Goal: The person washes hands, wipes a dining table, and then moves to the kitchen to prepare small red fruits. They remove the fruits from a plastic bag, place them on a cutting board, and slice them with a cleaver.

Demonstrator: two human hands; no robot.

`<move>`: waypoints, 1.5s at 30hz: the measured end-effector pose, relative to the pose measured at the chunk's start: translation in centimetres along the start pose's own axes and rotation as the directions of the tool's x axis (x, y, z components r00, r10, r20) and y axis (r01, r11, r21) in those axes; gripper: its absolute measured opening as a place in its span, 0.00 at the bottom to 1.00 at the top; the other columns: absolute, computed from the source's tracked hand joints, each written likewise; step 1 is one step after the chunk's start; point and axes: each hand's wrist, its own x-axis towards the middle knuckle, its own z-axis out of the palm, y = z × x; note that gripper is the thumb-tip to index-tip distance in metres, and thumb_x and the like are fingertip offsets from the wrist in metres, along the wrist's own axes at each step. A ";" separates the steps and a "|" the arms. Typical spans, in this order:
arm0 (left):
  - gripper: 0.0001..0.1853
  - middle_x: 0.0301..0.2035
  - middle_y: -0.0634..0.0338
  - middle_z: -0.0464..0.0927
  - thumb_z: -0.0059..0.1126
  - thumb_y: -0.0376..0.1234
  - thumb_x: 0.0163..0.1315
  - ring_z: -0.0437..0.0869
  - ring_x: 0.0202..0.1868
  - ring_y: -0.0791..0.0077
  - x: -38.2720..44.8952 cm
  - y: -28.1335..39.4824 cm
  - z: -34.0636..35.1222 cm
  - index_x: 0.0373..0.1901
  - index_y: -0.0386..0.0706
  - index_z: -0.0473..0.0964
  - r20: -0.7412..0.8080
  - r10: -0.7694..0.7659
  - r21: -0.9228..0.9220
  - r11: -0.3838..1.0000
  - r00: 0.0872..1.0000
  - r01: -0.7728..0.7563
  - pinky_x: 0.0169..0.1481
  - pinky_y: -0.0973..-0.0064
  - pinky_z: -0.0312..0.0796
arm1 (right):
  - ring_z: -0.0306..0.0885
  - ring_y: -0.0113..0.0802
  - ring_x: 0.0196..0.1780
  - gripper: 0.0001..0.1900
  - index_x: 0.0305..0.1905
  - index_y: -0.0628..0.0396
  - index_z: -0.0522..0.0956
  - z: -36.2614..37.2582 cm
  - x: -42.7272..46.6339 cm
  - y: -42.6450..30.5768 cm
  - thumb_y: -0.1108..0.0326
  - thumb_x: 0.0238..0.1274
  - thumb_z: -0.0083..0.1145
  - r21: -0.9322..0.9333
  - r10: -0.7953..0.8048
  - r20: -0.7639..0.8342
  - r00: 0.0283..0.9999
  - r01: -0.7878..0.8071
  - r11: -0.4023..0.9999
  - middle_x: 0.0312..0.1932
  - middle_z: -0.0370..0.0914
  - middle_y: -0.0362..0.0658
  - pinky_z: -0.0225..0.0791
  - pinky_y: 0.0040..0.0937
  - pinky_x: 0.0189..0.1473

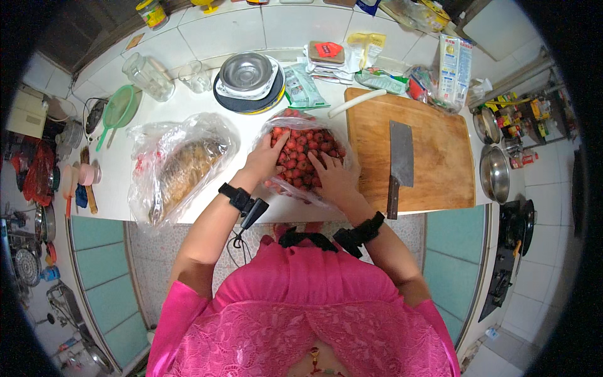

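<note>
An opened clear plastic bag (285, 123) full of small round red fruits (301, 158), which look like hawthorn berries, lies on the white counter (231, 188) in front of me. My left hand (266, 158) rests on the bag's left side, its fingers spread over the fruits. From the right, my right hand (335, 176) reaches into the bag, fingertips among the fruits. Whether either hand grasps a fruit is hidden. Left of this bag is another clear plastic bag (141, 188) around a brown, scaly fish (188, 162).
Right of the bag, a cleaver (401, 155) lies on a wooden cutting board (438, 165), its handle past the front edge. A white-green stalk (358, 102) touches the board's far left corner. Behind stand stacked plates with a metal bowl (246, 71), a glass pitcher (147, 77) and packets (304, 87).
</note>
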 end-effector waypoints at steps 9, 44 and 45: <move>0.27 0.46 0.47 0.65 0.58 0.35 0.52 0.71 0.47 0.48 -0.6 0.4 2.5 0.55 0.48 0.61 -0.161 -0.101 -0.182 0.981 0.982 0.071 0.49 0.61 0.68 | 0.65 0.44 0.55 0.36 0.63 0.43 0.60 1.2 1.4 -0.6 0.50 0.48 0.60 0.139 0.156 -0.170 0.973 -0.133 0.981 0.52 0.64 0.46 0.59 0.52 0.54; 0.16 0.47 0.57 0.71 0.42 0.38 0.66 0.71 0.49 0.72 1.1 6.0 3.3 0.49 0.37 0.69 -0.127 -0.641 -0.938 -0.169 0.757 -0.301 0.57 0.75 0.63 | 0.68 0.29 0.52 0.14 0.50 0.55 0.72 2.0 5.2 -6.1 0.61 0.65 0.46 0.869 0.608 -0.009 0.794 0.307 -0.388 0.49 0.70 0.41 0.63 0.27 0.56; 0.16 0.47 0.57 0.71 0.41 0.38 0.67 0.71 0.49 0.72 1.1 6.2 3.1 0.49 0.37 0.69 -0.120 -0.635 -0.937 -0.183 0.763 -0.299 0.57 0.75 0.63 | 0.68 0.29 0.52 0.14 0.50 0.56 0.72 1.6 5.0 -6.2 0.61 0.66 0.46 0.863 0.609 -0.031 0.792 0.329 -0.383 0.50 0.70 0.41 0.63 0.26 0.56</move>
